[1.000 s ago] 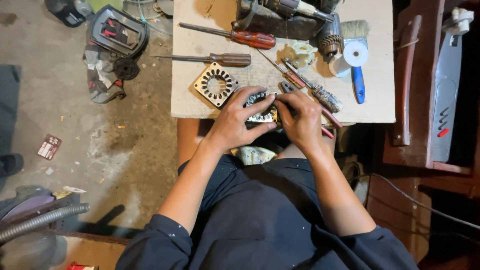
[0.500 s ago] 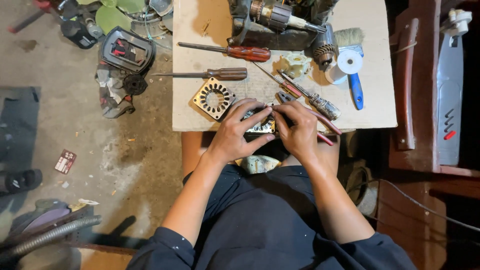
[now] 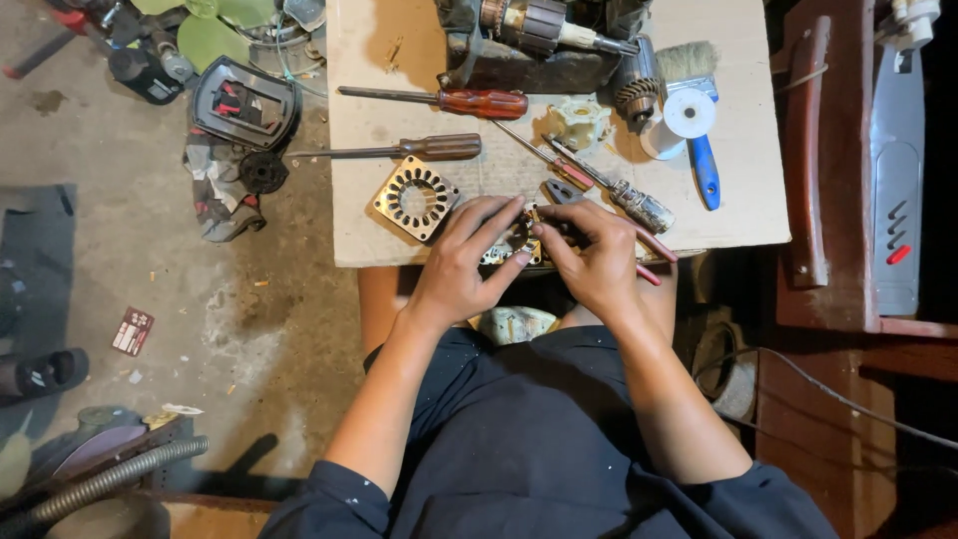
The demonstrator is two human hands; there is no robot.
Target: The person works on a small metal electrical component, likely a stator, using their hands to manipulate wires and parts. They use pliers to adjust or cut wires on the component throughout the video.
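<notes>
Small metal motor part (image 3: 511, 243) sits centre frame at the near edge of the cardboard sheet (image 3: 738, 190), mostly hidden, so I can't tell its long axis. My left hand (image 3: 461, 262) cups it from the left, fingers curled round it. My right hand (image 3: 591, 255) comes in from the right, fingertips pinched together on its top edge. Both touching; neither is nearer. Just upper left: the square laminated stator plate (image 3: 416, 198). Further up: two screwdrivers (image 3: 439, 148), blue brush (image 3: 703, 165).
</notes>
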